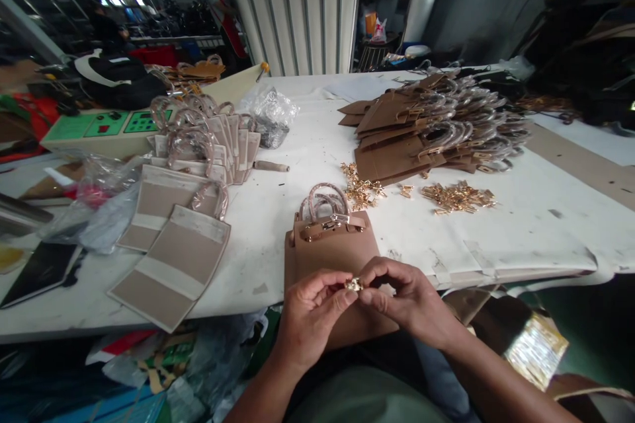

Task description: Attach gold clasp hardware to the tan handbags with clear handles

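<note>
Pinched between the fingertips of both my hands is a small gold metal fitting [354,284]; its exact shape is too small to tell. My left hand [317,304] grips it from one side, thumb and fingers closed. From the other side my right hand [401,294] does the same. Just beneath them a brown handbag panel [337,248] lies at the table's front edge, partly covered by my hands. It has plastic-wrapped handles [327,197] and a strap with a metal clasp [336,221] near its top.
Gold fittings lie in a heap [459,197] and a looser pile [361,186] beyond the bag. Stacked brown bag panels [397,129] fill the back right. Pale panels [178,258] lie on the left, near a wooden-handled tool [271,166]. A person [225,20] stands far behind.
</note>
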### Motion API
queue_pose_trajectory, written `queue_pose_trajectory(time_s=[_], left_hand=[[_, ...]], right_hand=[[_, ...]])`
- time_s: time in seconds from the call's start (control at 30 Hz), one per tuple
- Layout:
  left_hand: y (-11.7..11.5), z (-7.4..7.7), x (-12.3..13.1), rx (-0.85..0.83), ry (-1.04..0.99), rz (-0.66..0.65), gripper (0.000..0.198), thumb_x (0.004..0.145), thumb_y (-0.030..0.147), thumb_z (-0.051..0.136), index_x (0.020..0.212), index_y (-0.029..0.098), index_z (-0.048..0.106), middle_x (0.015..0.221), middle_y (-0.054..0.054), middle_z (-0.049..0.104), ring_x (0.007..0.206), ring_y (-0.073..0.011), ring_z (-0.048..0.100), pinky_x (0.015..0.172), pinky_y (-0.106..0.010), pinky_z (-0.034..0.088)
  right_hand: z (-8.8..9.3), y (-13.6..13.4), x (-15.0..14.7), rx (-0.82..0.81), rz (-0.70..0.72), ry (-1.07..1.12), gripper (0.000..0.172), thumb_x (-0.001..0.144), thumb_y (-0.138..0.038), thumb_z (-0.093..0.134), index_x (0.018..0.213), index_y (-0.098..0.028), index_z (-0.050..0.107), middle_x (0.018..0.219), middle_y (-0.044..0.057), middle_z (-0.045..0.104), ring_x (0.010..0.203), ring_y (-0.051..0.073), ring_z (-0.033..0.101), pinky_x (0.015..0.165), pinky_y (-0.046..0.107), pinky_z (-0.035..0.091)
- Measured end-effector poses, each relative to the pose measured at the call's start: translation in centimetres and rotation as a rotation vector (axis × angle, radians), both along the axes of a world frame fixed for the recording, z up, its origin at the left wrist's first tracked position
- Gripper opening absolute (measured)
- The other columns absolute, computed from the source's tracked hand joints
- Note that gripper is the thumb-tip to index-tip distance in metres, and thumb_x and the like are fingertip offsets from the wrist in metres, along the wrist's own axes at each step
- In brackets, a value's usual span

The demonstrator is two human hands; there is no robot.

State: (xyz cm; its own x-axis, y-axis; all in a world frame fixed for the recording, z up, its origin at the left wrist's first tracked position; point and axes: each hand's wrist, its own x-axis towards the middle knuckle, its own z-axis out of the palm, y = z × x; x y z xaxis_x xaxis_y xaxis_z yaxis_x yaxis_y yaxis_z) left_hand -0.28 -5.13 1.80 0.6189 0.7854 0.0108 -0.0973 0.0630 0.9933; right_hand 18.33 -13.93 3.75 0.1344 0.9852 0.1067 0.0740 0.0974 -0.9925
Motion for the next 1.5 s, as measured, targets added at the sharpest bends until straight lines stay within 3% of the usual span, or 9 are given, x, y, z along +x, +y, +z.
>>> queue_pose_trajectory(time_s=[0.27,0.5,0.6,0.77,0.93,1.1,1.3,1.4,1.5], left_hand=[[-0.2,0.2,-0.4,0.288,0.068,0.033,0.012,0.092,0.026,0.075,0.104,0.027,0.077,0.101,-0.003,0.071,0.093,-0.015,0.071,0.085,-0.025,0.058],[-0.6,0.3,-0.5,0.42,0.106,0.108,0.015,0.093,0.023,0.073,0.106,0.029,0.078,0.102,-0.002,0.073,0.094,-0.0152,0.071,0.086,-0.026,0.059],[-0.6,0.3,-0.3,0.382,0.084,0.103,0.015,0.093,0.023,0.073,0.106,0.027,0.078,0.103,-0.004,0.073,0.094,-0.0162,0.071,0.086,-0.026,0.059],[-0.4,0.7,0.3,0.15,-0.092,0.081,0.016,0.092,0.025,0.074,0.107,0.025,0.078,0.111,-0.006,0.067,0.1,-0.018,0.07,0.086,-0.027,0.059],[0.3,0.0,-0.1,0.093,-0.041,0.096,0.031,0.092,0.034,0.074,0.122,0.024,0.072,0.11,-0.007,0.064,0.098,-0.0163,0.067,0.087,-0.026,0.058],[3.2,-2.3,-1.4,0.336,0.316,0.383,0.055,0.09,0.041,0.073,0.139,0.023,0.059,0.123,-0.011,0.062,0.092,-0.0171,0.063,0.075,-0.027,0.055],[6.2,-3.2,-1.7,0.583,0.559,0.457,0.061,0.086,0.036,0.072,0.142,0.019,0.054,0.125,-0.011,0.063,0.095,-0.0219,0.063,0.09,-0.04,0.054],[6.6,-3.0,-1.4,0.604,0.562,0.473,0.065,0.084,0.034,0.073,0.143,0.018,0.052,0.121,-0.01,0.064,0.092,-0.022,0.064,0.086,-0.039,0.055],[6.7,-3.0,-1.0,0.532,0.498,0.515,0.073,0.08,0.036,0.077,0.145,0.018,0.049,0.123,-0.012,0.063,0.101,-0.0246,0.066,0.09,-0.04,0.055]], right_hand=[[0.9,0.5,0.3,0.01,0.029,-0.158,0.022,0.103,-0.035,0.063,0.093,-0.018,0.073,0.089,0.004,0.07,0.083,0.015,0.064,0.077,0.025,0.049],[0.2,0.2,-1.1,0.171,-0.105,-0.307,0.017,0.105,-0.026,0.057,0.095,-0.019,0.068,0.089,0.004,0.067,0.081,0.014,0.063,0.075,0.026,0.047],[0.1,0.2,-1.2,0.142,-0.117,-0.211,0.02,0.105,-0.03,0.058,0.093,-0.019,0.069,0.089,0.005,0.068,0.082,0.016,0.064,0.077,0.027,0.049],[-0.1,0.4,-1.4,0.038,-0.046,0.118,0.025,0.096,-0.038,0.073,0.114,-0.022,0.073,0.107,0.007,0.069,0.099,0.02,0.065,0.09,0.03,0.052],[-1.3,1.6,-1.9,-0.027,-0.056,0.23,0.026,0.093,-0.044,0.075,0.104,-0.02,0.074,0.104,0.007,0.072,0.095,0.021,0.066,0.09,0.034,0.052],[-2.1,4.4,-1.9,-0.159,-0.196,0.175,0.041,0.089,-0.055,0.074,0.079,-0.016,0.071,0.122,0.013,0.07,0.124,0.031,0.059,0.098,0.037,0.049],[-3.0,8.6,-2.6,-0.119,-0.18,0.435,0.042,0.087,-0.055,0.077,0.094,-0.014,0.07,0.11,0.013,0.071,0.098,0.026,0.067,0.091,0.038,0.054],[-3.8,9.6,-3.1,-0.047,-0.152,0.513,0.038,0.089,-0.05,0.077,0.101,-0.014,0.072,0.102,0.011,0.072,0.097,0.025,0.067,0.093,0.039,0.054],[-3.4,9.3,-3.5,0.031,-0.142,0.411,0.031,0.092,-0.045,0.076,0.105,-0.017,0.074,0.102,0.008,0.073,0.097,0.023,0.068,0.097,0.037,0.053]])
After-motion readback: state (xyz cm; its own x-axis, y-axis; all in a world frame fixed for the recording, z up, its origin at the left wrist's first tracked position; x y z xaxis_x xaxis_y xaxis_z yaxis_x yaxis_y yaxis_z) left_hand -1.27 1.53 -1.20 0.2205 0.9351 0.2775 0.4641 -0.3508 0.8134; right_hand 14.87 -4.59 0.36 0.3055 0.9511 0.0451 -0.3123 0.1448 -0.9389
